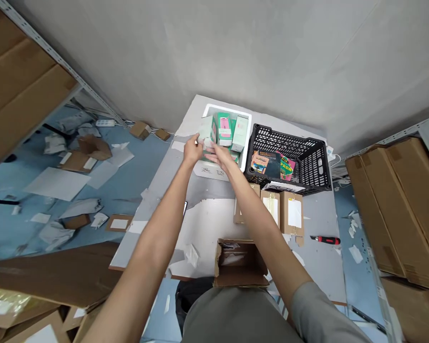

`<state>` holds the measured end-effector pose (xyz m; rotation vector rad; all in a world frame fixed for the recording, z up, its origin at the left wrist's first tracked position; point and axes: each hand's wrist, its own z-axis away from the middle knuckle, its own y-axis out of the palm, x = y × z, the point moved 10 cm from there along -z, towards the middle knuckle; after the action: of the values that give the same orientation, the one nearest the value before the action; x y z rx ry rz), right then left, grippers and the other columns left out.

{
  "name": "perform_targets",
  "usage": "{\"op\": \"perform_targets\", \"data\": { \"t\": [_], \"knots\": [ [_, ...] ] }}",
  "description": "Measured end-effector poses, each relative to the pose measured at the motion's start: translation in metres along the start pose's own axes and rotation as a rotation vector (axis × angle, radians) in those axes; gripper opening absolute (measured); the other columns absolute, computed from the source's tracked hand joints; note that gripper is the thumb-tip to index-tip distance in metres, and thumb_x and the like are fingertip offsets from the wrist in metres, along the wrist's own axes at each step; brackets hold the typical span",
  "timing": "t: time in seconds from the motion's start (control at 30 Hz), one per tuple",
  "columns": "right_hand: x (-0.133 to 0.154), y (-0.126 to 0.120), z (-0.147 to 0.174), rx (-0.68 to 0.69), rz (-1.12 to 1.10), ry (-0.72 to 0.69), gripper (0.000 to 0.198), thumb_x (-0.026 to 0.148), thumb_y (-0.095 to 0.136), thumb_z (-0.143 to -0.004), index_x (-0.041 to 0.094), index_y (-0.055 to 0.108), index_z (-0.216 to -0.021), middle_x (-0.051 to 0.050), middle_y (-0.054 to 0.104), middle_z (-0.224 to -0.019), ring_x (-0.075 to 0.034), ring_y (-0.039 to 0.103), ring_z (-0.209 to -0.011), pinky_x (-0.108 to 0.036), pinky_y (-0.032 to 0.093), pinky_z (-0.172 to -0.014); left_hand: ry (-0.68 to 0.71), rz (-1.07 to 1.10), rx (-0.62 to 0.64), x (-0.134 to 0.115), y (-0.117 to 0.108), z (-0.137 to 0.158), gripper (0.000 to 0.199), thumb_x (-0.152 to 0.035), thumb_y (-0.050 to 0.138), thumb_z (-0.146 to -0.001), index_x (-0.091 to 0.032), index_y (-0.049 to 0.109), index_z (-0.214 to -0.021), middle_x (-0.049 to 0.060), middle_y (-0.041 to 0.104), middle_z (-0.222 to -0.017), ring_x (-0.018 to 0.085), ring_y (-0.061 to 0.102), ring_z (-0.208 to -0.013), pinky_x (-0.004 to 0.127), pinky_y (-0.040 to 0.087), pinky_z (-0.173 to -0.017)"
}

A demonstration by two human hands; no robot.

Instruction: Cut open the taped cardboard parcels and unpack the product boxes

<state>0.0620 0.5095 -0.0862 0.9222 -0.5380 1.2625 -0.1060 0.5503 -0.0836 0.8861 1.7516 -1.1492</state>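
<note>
A pale white-and-green carton (pixel 207 128) is tilted at the left side of the white foam bin (pixel 248 125). My left hand (pixel 192 151) is closed on the carton's near left edge. Beside its lower end is my right hand (pixel 219 156), with fingers stretched apart and reaching toward the carton; whether they bear its weight I cannot tell. Inside the bin stand other cartons, among them a green one with a pink panel (pixel 225 127) and a pale green one (pixel 240 133). My right hand partly hides the bin's near contents.
A black plastic crate (pixel 311 164) holding books (pixel 271 164) stands right of the bin. Small brown boxes (pixel 291 212), an open cardboard box (pixel 241 264) and a red-black utility knife (pixel 325 239) lie nearer. Large cartons (pixel 396 205) flank the table; packaging litters the floor at left.
</note>
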Motion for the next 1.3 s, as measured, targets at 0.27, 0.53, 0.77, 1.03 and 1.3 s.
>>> {"op": "perform_targets", "data": {
  "t": [0.27, 0.53, 0.77, 1.03, 1.3],
  "knots": [
    [-0.066, -0.057, 0.078, 0.057, 0.098, -0.154, 0.025, 0.037, 0.097, -0.093, 0.023, 0.081, -0.105, -0.001, 0.088, -0.1, -0.018, 0.086, -0.092, -0.038, 0.073, -0.104, -0.058, 0.014, -0.048, -0.002, -0.006, 0.072, 0.042, -0.025, 0.069, -0.101, -0.012, 0.079, -0.139, 0.023, 0.073, -0.157, 0.035, 0.067, -0.153, 0.052, 0.054, -0.133],
    [-0.124, -0.186, 0.253, -0.028, 0.259, -0.207, 0.063, 0.075, 0.095, -0.085, 0.025, 0.086, -0.123, -0.013, 0.09, -0.125, -0.03, 0.088, -0.113, -0.053, 0.071, -0.112, -0.339, -0.013, -0.045, 0.018, -0.065, 0.338, 0.041, -0.046, 0.066, -0.102, -0.02, 0.08, -0.129, 0.017, 0.08, -0.137, 0.033, 0.076, -0.131, 0.048, 0.069, -0.107],
    [-0.163, -0.282, 0.347, -0.26, 0.365, -0.203, 0.066, 0.079, 0.093, -0.084, 0.025, 0.088, -0.122, -0.015, 0.09, -0.122, -0.033, 0.088, -0.107, -0.061, 0.073, -0.109, -0.706, -0.392, -0.005, 0.077, -0.134, 0.487, 0.049, -0.028, 0.063, -0.1, -0.014, 0.073, -0.146, 0.024, 0.073, -0.15, 0.037, 0.076, -0.131, 0.054, 0.063, -0.118],
    [-0.185, -0.304, 0.37, -0.349, 0.363, -0.262, 0.066, 0.076, 0.09, -0.083, 0.021, 0.086, -0.121, -0.016, 0.09, -0.121, -0.031, 0.088, -0.104, -0.059, 0.072, -0.11, -0.668, -0.625, 0.322, 0.094, -0.074, 0.513, 0.076, -0.035, 0.084, -0.099, -0.01, 0.059, -0.166, 0.033, 0.048, -0.172, 0.05, 0.048, -0.162, 0.058, 0.043, -0.135],
    [-0.199, -0.316, 0.384, -0.371, 0.368, -0.282, 0.063, 0.071, 0.088, -0.087, 0.02, 0.084, -0.124, -0.017, 0.09, -0.122, -0.031, 0.088, -0.108, -0.055, 0.071, -0.11, -0.649, -0.495, 0.263, 0.095, -0.063, 0.506, 0.042, -0.016, 0.064, -0.098, -0.008, 0.081, -0.136, 0.023, 0.076, -0.136, 0.035, 0.074, -0.119, 0.047, 0.052, -0.122]
  ]
}}
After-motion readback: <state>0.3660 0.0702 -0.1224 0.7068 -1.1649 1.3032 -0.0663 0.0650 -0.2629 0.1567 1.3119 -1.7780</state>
